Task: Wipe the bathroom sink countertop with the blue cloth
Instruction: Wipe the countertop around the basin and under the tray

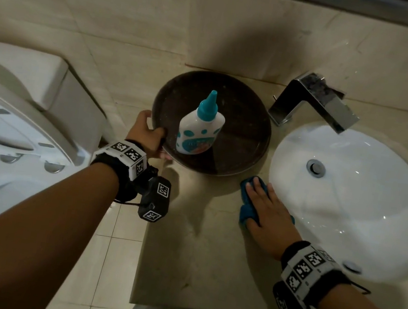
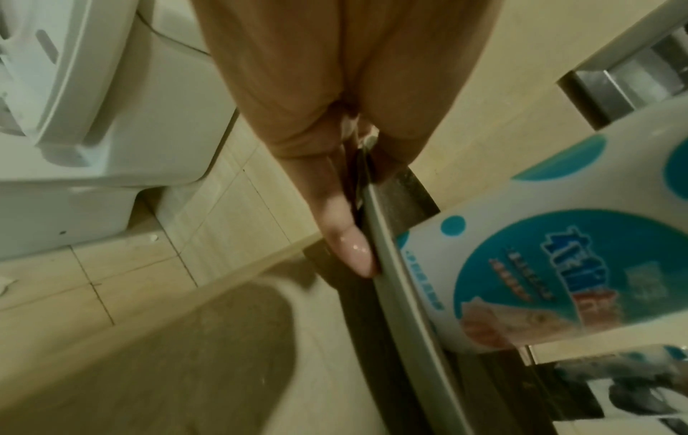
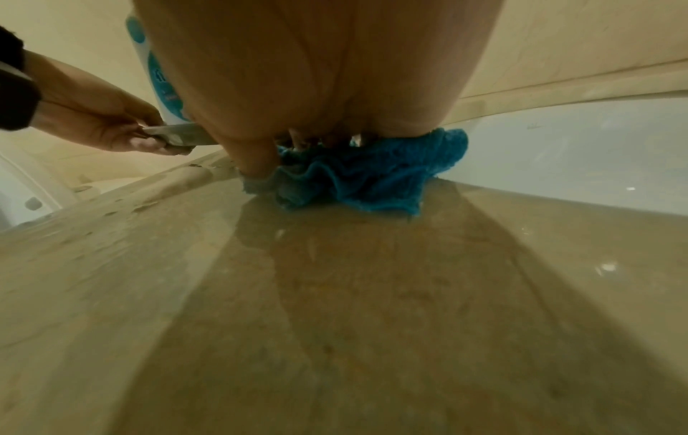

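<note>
Right hand: my right hand lies flat, fingers straight and together, palm pressing down on the blue cloth.

Blue cloth: it's bunched under my palm on the beige countertop, just left of the white sink and just in front of the tray's near edge. From the right wrist view the cloth ruffles out below my fingers, its folds touching the stone.

Left hand: my left hand pinches the left rim of the dark round tray, thumb over the lip, fingers underneath. The left wrist view shows one finger running along the tray's thin edge.

Tray: seen from the right wrist, its gripped edge sits above the countertop; I can't tell whether the far side rests on the stone.

Bottle: a white bottle with a teal cap and teal spots stands on the tray, leaning a little towards the wall.

Countertop: glossy, with streaks and small marks on the left part.

Faucet: a square chrome faucet stands behind the sink, spout over the basin.

Toilet: a white toilet sits to my left, lid raised.
</note>
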{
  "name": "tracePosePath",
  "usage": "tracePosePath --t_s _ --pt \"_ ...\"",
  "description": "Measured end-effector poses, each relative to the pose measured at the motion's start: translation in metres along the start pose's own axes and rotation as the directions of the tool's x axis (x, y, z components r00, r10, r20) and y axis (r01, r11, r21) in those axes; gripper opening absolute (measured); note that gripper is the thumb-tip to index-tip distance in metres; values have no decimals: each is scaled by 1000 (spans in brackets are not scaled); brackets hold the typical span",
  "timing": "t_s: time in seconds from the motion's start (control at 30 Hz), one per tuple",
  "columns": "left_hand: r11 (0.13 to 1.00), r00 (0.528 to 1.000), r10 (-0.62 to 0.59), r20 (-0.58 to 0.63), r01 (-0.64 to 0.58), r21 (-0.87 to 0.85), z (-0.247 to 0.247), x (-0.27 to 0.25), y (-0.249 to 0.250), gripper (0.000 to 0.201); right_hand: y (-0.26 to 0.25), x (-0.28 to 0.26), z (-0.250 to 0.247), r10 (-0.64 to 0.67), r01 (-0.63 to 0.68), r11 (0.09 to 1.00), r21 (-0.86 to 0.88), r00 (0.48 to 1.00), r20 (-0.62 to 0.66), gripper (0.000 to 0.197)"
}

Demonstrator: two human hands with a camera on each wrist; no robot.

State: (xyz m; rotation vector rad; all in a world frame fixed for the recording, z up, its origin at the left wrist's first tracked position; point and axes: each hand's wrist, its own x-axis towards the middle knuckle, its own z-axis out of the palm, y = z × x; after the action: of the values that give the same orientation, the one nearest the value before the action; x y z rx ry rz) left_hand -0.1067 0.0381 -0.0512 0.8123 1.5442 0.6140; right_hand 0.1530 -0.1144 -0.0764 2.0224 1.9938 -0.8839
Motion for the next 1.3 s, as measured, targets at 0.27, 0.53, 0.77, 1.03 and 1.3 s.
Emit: tracePosePath --t_s 0.27,0.53,0.77,1.03,1.3 --pt "975 1000 -22 0 22 -222 -29 -7 2 68 -9 -4 -9 42 -51 987 -150 997 -59 76" --pt "935 994 28 -110 -65 -349 -57 -23 3 49 -29 24 -24 81 -88 989 -115 995 -62 69" --pt "899 979 8 -206 -97 -428 -87 -27 -11 61 -67 93 -57 67 -72 990 -121 997 -49 66" --pt "878 969 20 -248 -135 -460 -100 -20 -15 61 -108 101 -31 -319 308 922 -235 948 -6 72" --pt "876 967 25 -253 -143 -461 -105 -8 -18 60 -55 140 -61 97 -107 978 -180 993 -60 71"
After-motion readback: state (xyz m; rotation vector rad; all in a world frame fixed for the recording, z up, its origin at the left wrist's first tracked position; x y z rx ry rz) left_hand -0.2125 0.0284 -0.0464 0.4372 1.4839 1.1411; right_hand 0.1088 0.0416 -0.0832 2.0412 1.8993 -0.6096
